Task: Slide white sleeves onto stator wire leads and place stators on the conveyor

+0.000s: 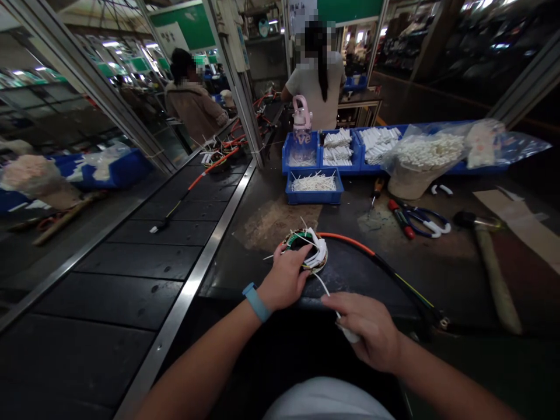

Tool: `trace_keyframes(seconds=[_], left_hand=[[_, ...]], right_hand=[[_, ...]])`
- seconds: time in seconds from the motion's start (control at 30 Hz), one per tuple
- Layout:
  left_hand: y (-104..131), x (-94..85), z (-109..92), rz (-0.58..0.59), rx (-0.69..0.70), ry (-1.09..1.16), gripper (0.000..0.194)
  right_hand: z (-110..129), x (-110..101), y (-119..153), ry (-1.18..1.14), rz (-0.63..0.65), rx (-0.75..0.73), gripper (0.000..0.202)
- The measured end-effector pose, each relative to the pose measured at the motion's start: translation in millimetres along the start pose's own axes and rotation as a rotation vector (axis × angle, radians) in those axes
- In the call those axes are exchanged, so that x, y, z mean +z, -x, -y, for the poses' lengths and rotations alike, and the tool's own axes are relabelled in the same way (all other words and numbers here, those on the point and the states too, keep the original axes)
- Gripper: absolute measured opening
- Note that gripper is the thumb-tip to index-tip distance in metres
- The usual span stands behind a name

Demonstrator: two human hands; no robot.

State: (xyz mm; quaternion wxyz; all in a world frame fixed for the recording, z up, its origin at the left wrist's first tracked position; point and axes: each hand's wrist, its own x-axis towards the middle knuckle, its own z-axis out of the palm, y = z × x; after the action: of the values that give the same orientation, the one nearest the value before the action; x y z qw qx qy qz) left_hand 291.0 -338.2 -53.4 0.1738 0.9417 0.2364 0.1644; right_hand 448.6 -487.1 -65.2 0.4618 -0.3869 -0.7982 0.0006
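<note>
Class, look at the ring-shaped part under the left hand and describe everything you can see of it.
The ring-shaped part has a dark central opening, green along its inner edge and a brownish rim. White pieces cover its right side; thin white strands stick out. An orange cable runs off to the right. It appears to lie on the dark bench. The left hand touches its near-left side; a white cord leads to the right hand.

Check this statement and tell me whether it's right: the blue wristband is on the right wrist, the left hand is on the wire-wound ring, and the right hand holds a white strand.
Not quite: the head view shows the blue wristband worn on the left, not the right. The left hand is on the wire-wound ring, and the right hand holds a white strand.
</note>
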Motion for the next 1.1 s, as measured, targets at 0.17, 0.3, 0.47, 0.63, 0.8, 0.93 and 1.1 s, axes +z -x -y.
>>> trace_keyframes(seconds=[0.17,0.3,0.47,0.63,0.8,0.93,1.1], left_hand=[[-1.0,-0.1,-1.1,0.014,-0.014,-0.012,0.056],[-1.2,-1.0,-1.6,0.033,-0.014,-0.025,0.055],[-2.2,-2.2,-2.6,0.048,-0.023,-0.033,0.056],[0.9,5.1,-2.9,-0.175,-0.078,0.19,0.074],[6.4,16.0,0.6,-0.31,0.014,0.149,0.023],[8.9,20.0,3.3,-0.348,0.086,0.067,0.024],[9.7,19.9,3.2,-0.362,0.13,0.039,0.025]], right_hand=[[1.9,1.6,9.1,-0.005,0.036,0.015,0.027],[7.6,0.8,22.0,-0.015,0.059,0.016,0.028],[-5.9,14.0,16.6,-0.009,0.047,0.084,0.026],[-35.9,38.3,-11.7,-0.257,-0.082,0.519,0.012],[-44.3,44.5,-20.2,-0.658,-0.225,0.851,0.015],[-39.8,40.7,-12.2,-0.715,-0.21,0.83,0.02],[-35.8,39.5,-4.6,-0.621,-0.146,0.802,0.018]])
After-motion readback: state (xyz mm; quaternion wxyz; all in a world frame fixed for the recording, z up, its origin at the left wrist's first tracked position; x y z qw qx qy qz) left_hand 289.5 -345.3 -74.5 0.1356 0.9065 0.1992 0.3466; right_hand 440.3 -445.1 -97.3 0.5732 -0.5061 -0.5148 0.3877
